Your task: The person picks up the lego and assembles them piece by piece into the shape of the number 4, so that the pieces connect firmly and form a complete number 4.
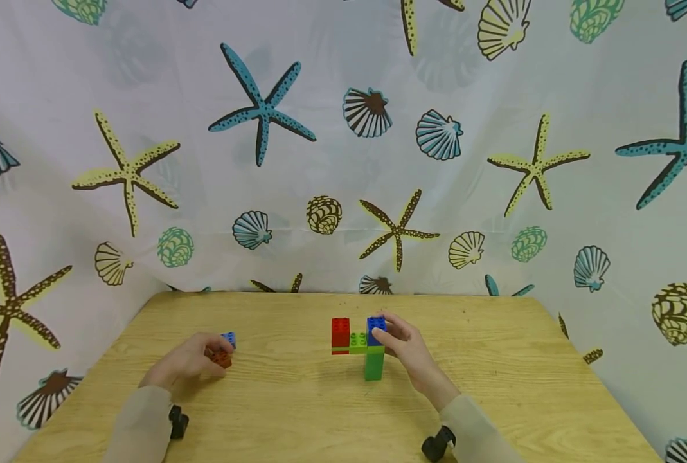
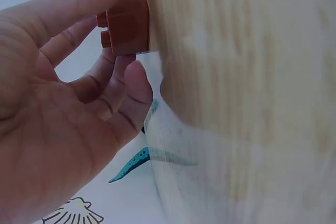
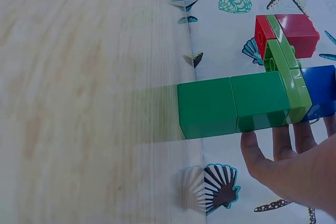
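Toward the left of the table, my left hand [image 1: 189, 355] holds an orange-red toy building brick [image 1: 222, 359] between thumb and fingers, close to the tabletop. Just behind it lies a loose blue brick [image 1: 229, 338]. My right hand [image 1: 410, 352] grips the blue top brick [image 1: 376, 332] of a built structure. Two green bricks [image 3: 233, 103] form its upright column in the right wrist view. Light green pieces [image 1: 358, 343] reach left from under the blue brick. At their far end is a red brick [image 1: 340, 331], with more red underneath, raised off the table.
The wooden table [image 1: 285, 411] runs back to a white curtain [image 1: 320, 161] printed with starfish and shells, which also hangs at both sides. Black straps with small cameras sit on both wrists.
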Demonstrator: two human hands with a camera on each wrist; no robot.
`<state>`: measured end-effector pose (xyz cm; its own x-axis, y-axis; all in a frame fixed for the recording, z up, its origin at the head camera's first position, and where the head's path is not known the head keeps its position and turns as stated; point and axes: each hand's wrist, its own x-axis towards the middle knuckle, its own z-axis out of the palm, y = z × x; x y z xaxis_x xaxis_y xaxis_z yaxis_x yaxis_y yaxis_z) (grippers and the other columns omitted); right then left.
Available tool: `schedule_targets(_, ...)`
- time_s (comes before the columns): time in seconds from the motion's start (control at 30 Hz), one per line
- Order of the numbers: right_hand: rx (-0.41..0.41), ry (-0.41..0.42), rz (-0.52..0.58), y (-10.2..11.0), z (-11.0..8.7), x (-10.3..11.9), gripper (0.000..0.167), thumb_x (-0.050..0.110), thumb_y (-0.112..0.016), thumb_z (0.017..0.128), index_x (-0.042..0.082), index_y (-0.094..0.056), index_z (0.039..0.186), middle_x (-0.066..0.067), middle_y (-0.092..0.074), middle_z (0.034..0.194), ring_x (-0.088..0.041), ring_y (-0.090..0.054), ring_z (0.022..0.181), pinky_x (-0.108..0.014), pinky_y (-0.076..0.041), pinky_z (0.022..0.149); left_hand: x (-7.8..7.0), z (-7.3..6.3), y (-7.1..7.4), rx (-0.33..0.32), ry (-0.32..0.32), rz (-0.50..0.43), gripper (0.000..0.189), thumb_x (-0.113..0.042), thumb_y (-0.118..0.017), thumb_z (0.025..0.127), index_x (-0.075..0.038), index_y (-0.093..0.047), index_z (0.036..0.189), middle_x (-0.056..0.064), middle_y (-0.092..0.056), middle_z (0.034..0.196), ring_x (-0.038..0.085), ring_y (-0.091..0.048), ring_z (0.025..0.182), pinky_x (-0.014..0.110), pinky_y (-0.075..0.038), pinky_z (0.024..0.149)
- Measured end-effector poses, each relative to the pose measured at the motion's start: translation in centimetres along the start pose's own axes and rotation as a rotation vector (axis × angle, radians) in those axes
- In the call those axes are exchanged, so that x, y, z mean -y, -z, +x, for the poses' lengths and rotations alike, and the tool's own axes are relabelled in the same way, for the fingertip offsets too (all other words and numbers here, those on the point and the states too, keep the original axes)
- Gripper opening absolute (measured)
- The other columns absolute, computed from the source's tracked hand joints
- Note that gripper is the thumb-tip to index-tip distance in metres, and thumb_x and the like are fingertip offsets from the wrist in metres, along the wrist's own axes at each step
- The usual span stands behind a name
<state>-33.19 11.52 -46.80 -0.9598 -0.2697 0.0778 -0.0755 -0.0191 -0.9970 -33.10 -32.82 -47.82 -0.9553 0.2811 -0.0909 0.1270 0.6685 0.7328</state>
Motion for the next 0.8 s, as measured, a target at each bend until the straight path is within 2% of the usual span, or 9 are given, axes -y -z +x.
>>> schedule_targets(0.17, -0.003, -0.006, 0.003, 0.0, 0.0, 0.1, 0.049, 0.031, -0.064, 0.095, 0.017, -0.053, 0.141, -0.013, -0.057, 0.135, -0.029, -0.056, 0.120, -0.045, -0.045, 0.103, 0.1, 0.2, 0.1, 0.005, -0.004, -0.041, 0.036, 0.006, -0.072, 0.077, 0.006, -0.064, 0.112, 0.014, -0.065, 0.103, 0.021, -0.056, 0.089, 0.031, -0.048, 0.075)
schedule_targets(0.27, 0.003, -0.004, 0.001, 0.1, 0.0, 0.2, 0.049, 0.031, -0.064, 0.096, 0.017, -0.052, 0.142, -0.013, -0.057, 0.136, -0.032, -0.055, 0.122, -0.045, -0.046, 0.103, -0.3, 0.1, 0.1, -0.002, -0.015, -0.057, 0.038, 0.005, -0.070, 0.077, 0.007, -0.065, 0.114, 0.014, -0.064, 0.102, 0.021, -0.057, 0.088, 0.032, -0.049, 0.072)
schedule_targets(0.33, 0.005, -0.003, -0.002, 0.1, 0.1, 0.1, 0.048, 0.030, -0.063, 0.096, 0.016, -0.052, 0.141, -0.013, -0.057, 0.135, -0.030, -0.056, 0.121, -0.043, -0.047, 0.102, -0.7, 0.0, 0.2, -0.014, -0.016, -0.078, 0.038, 0.003, -0.071, 0.077, 0.007, -0.065, 0.115, 0.015, -0.063, 0.102, 0.022, -0.057, 0.087, 0.034, -0.050, 0.070)
schedule_targets(0.5, 0.001, 0.001, -0.003, 0.1, 0.1, 0.2, 0.049, 0.031, -0.063, 0.096, 0.017, -0.052, 0.141, -0.013, -0.057, 0.136, -0.024, -0.058, 0.117, -0.042, -0.047, 0.101, -1.4, 0.0, 0.4, -0.034, -0.011, -0.106, 0.036, -0.005, -0.075, 0.081, 0.002, -0.067, 0.115, 0.018, -0.063, 0.111, 0.025, -0.061, 0.092, 0.037, -0.052, 0.075)
schedule_targets(0.67, 0.009, -0.009, 0.005, 0.1, 0.0, 0.1, 0.051, 0.031, -0.064, 0.096, 0.017, -0.050, 0.143, -0.014, -0.056, 0.138, -0.032, -0.055, 0.123, -0.046, -0.045, 0.104, -1.6, 0.1, 0.5, -0.049, 0.006, -0.117, 0.043, -0.010, -0.077, 0.081, -0.001, -0.066, 0.122, 0.018, -0.064, 0.119, 0.024, -0.063, 0.099, 0.034, -0.051, 0.082)
schedule_targets(0.8, 0.009, -0.011, 0.006, 0.1, 0.0, 0.2, 0.053, 0.031, -0.065, 0.095, 0.017, -0.050, 0.144, -0.014, -0.055, 0.139, -0.031, -0.055, 0.123, -0.047, -0.045, 0.105, -1.9, 0.2, 0.5, -0.064, -0.007, -0.144, 0.048, -0.011, -0.074, 0.084, -0.001, -0.062, 0.129, 0.021, -0.061, 0.127, 0.023, -0.063, 0.101, 0.034, -0.053, 0.082)
